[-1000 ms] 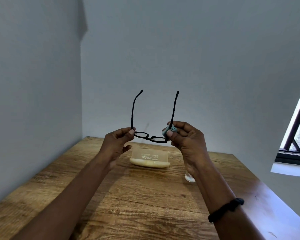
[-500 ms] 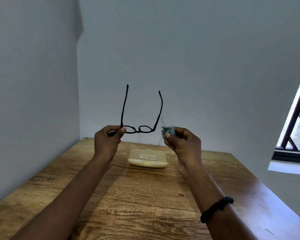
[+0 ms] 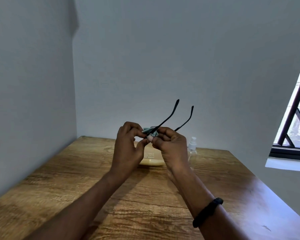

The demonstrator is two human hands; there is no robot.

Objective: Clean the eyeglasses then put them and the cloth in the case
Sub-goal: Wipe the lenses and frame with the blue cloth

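My left hand (image 3: pixel 126 148) and my right hand (image 3: pixel 171 148) meet above the table, fingers pinched together. The black eyeglasses (image 3: pixel 169 116) are between them, both temples slanting up to the right; the lenses are hidden behind my fingers. My left hand pinches the frame's end. My right thumb and fingers press the bunched blue-grey cloth (image 3: pixel 151 133) onto the frame near one hinge. The cream case (image 3: pixel 151 161) lies on the wooden table (image 3: pixel 145 205) behind and below my hands, partly hidden by them.
A small clear spray bottle (image 3: pixel 192 146) stands on the table just right of my right hand. Grey walls close the left and far sides. A barred window (image 3: pixel 294 129) is at the right. A black band sits on my right wrist.
My hands were apart, the left holding the glasses up and the right holding the cloth. They have come together, the glasses have tilted to the right, and the cloth now presses on the frame.
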